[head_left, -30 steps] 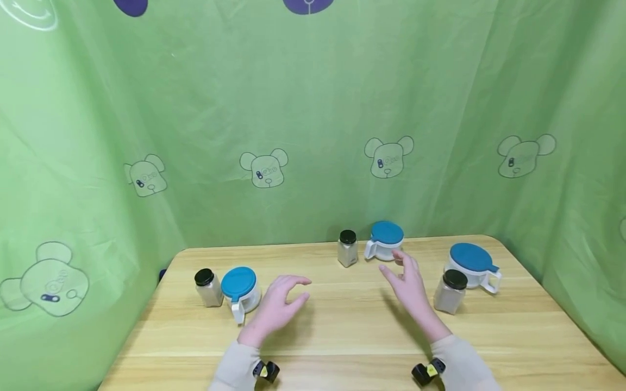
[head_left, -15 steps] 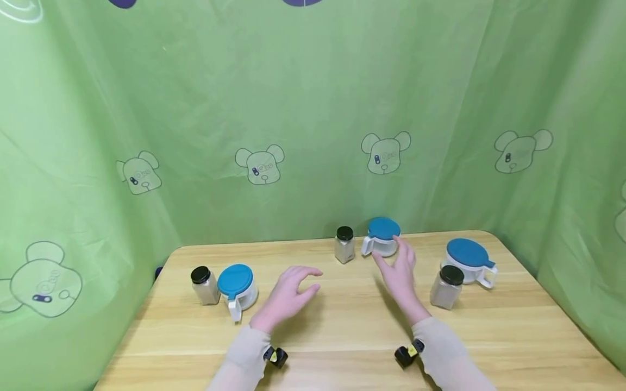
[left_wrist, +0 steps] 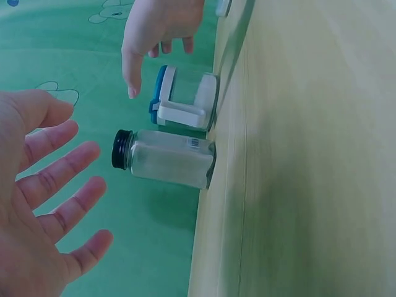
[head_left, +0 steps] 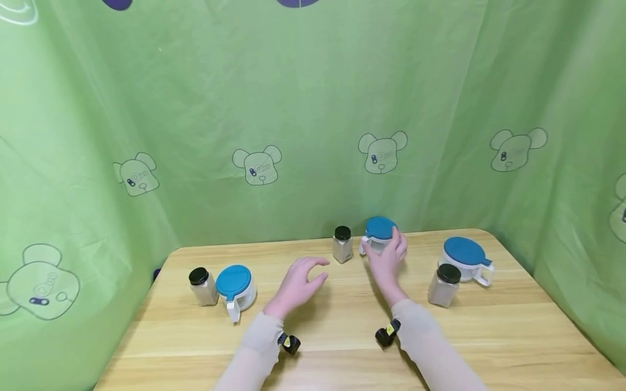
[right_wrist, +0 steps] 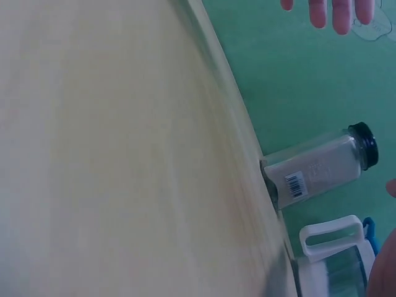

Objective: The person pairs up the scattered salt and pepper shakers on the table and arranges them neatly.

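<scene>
My right hand [head_left: 386, 263] reaches over a clear seasoning pot [head_left: 381, 228] with a blue lid and white handle, at the table's back edge. In the left wrist view a gap shows between the right hand's fingers [left_wrist: 133, 74] and that pot. Left of the pot stands a square glass jar [head_left: 342, 251] with a black cap and pale contents. My left hand [head_left: 299, 282] hovers in front and to the left of this jar, fingers spread and holding nothing. The right wrist view shows the jar [right_wrist: 318, 170] upright beside the pot's handle [right_wrist: 331, 238].
On the left of the wooden table [head_left: 342, 347] stand another black-capped jar [head_left: 204, 288] and blue-lidded pot [head_left: 235, 282]. A similar jar [head_left: 443, 288] and pot [head_left: 464, 252] stand on the right. A green curtain [head_left: 303, 108] hangs behind.
My right hand has moved left and forward to the back pot. My left hand has moved right and forward toward the middle jar. The view has shifted slightly; the jars and pots stay put.
</scene>
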A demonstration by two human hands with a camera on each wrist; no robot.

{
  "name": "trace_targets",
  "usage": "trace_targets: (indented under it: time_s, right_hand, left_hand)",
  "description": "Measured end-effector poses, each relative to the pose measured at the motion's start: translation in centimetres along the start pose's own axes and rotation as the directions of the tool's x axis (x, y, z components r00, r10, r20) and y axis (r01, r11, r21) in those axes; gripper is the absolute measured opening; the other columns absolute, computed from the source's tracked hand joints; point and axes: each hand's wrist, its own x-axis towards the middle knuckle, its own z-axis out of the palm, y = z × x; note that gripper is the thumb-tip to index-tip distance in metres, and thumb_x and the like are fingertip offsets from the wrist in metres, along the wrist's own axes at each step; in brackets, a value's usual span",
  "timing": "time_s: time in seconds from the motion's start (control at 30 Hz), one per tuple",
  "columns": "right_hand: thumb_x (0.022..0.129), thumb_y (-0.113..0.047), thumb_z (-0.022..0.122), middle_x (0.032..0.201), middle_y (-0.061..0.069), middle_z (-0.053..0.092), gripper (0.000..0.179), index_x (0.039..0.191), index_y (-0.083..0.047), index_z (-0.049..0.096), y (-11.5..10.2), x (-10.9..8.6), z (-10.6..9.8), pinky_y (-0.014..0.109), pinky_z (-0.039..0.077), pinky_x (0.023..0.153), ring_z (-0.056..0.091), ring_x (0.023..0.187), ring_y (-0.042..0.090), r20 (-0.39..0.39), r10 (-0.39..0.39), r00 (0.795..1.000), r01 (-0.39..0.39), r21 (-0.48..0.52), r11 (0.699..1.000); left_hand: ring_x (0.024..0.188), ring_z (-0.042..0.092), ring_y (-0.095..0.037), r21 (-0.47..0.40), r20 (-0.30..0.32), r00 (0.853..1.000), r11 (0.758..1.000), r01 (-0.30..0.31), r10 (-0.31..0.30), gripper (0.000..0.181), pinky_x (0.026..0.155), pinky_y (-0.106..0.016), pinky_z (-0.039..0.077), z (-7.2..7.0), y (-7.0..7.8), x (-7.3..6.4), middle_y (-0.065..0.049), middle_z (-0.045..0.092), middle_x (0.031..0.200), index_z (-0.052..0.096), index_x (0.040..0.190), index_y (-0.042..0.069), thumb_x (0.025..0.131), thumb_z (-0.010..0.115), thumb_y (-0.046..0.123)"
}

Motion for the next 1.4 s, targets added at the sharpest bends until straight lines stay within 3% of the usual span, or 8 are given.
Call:
trace_targets:
  time_s: [0.27,0.67,1.0,1.4]
  right_hand:
    - [0.082,-0.041,0.075,0.157,0.020,0.011,0.097,0.154,-0.010,0.017,0.4,0.9,1.6,0.060,0.014,0.117,0.013,0.144,0.041,-0.054,0.015,0.998,-0.018,-0.060,0.998]
    - [0.080,-0.040,0.077,0.159,0.020,0.012,0.096,0.153,-0.012,0.021,0.7,2.1,2.9,0.062,0.017,0.116,0.016,0.144,0.042,-0.113,0.020,0.993,-0.035,-0.140,0.989]
    - [0.083,-0.043,0.074,0.162,0.016,0.005,0.096,0.154,-0.013,0.019,0.3,3.2,3.4,0.061,0.015,0.118,0.011,0.147,0.039,-0.103,0.057,0.993,-0.076,-0.190,0.979]
    - [0.083,-0.040,0.075,0.161,0.020,0.009,0.095,0.154,-0.013,0.019,0.4,4.0,3.9,0.062,0.013,0.118,0.009,0.148,0.039,-0.092,0.045,0.995,-0.067,-0.255,0.965]
  left_hand:
    - [0.124,0.055,-0.020,-0.018,0.001,0.999,0.999,0.043,-0.043,0.034,0.110,-0.042,0.041,0.7,-0.4,1.3,-0.002,0.064,0.130,0.061,0.127,0.014,0.095,0.061,0.026]
    - [0.124,0.055,-0.023,-0.085,-0.007,0.994,0.990,0.109,-0.110,0.040,0.109,-0.044,0.042,2.1,-1.7,3.3,-0.004,0.062,0.133,0.058,0.131,0.012,0.095,0.061,0.028]
    - [0.125,0.054,-0.026,-0.182,0.004,0.984,0.968,0.173,-0.176,0.047,0.107,-0.044,0.044,3.0,-2.4,5.4,-0.007,0.058,0.137,0.054,0.136,0.010,0.092,0.066,0.023]
    - [0.127,0.051,-0.039,-0.289,0.036,0.982,0.939,0.188,-0.186,0.061,0.108,-0.052,0.042,3.8,-3.5,7.9,-0.015,0.054,0.140,0.047,0.140,0.004,0.087,0.072,0.021]
